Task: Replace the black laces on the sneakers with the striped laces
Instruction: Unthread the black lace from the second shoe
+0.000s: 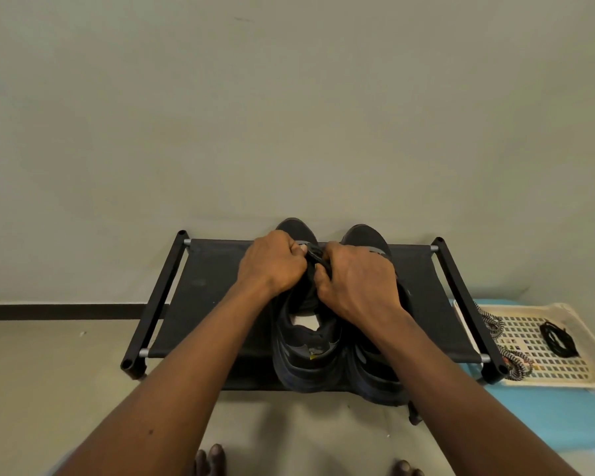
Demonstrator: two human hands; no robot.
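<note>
a low black rack with a fabric shelf stands against a pale grey-green wall, centre of the frame. a dark baseboard runs along the left. at lower right, a cream perforated tray lies on a light blue mat. the floor is beige.

hands hide the left sneaker's lacing.

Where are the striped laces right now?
In the head view they are at the far right: the striped laces trail over the left edge of the cream plastic basket, beside the black shoe rack's right end, left of a bundle of black laces.
</note>
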